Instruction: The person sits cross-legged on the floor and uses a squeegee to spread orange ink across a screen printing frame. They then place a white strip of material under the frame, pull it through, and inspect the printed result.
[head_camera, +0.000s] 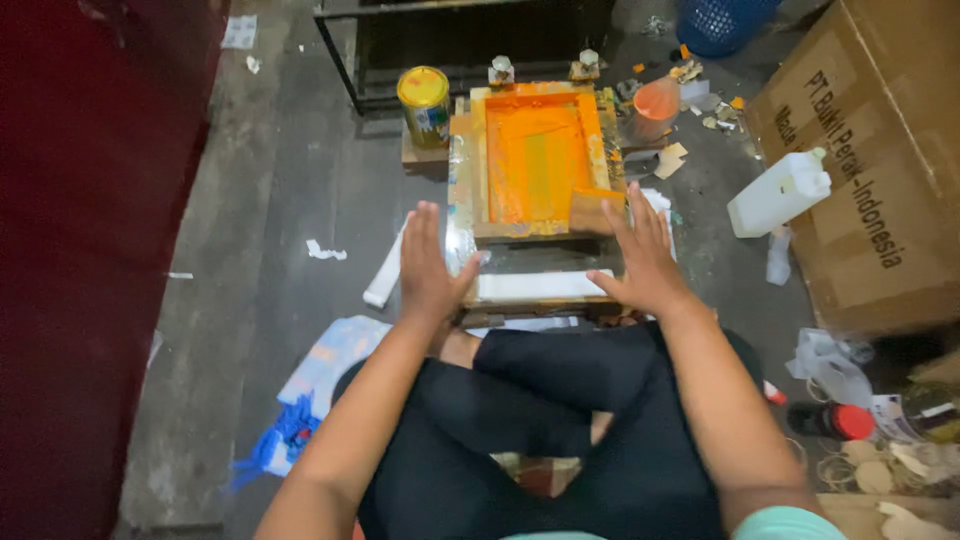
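Observation:
A wooden screen-printing frame (478, 160) coated in orange ink stands raised on a low base in front of me, with a squeegee (590, 208) resting in its lower right corner. My left hand (430, 262) is flat with fingers apart, just left of the frame's near corner. My right hand (640, 258) is spread the same way at the right near corner. Neither hand holds anything. Between them a white strip (540, 287) lies on the base under the frame. I sit cross-legged in black trousers (540, 420).
A yellow-lidded tin (425, 103) stands left of the frame, an orange-stained plastic cup (655, 105) to its right. A white jug (780, 192) leans against a large cardboard box (880, 170). Paper scraps, a blue cloth (290, 440) and a red-capped bottle (830, 420) litter the floor.

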